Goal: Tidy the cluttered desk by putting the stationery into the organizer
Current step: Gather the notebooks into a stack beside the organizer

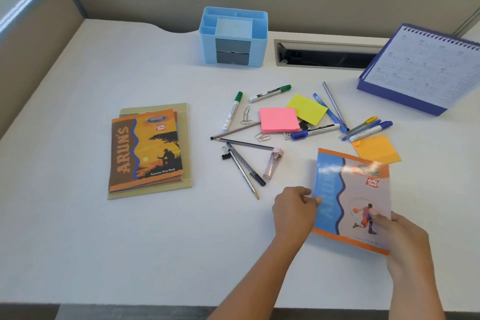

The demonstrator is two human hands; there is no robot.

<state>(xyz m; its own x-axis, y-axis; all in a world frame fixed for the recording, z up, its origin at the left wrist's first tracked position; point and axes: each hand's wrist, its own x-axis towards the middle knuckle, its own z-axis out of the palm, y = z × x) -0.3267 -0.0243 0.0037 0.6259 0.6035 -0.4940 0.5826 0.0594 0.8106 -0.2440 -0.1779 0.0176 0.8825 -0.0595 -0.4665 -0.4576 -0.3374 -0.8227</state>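
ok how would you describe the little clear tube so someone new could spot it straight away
From the light blue organizer at the back of the desk, come forward to the scatter of pens and sticky notes. At its near edge, between the dark pencils and the basketball notebook, lies the tube. It is the only see-through thing there, short and stubby with a pale pink cap.
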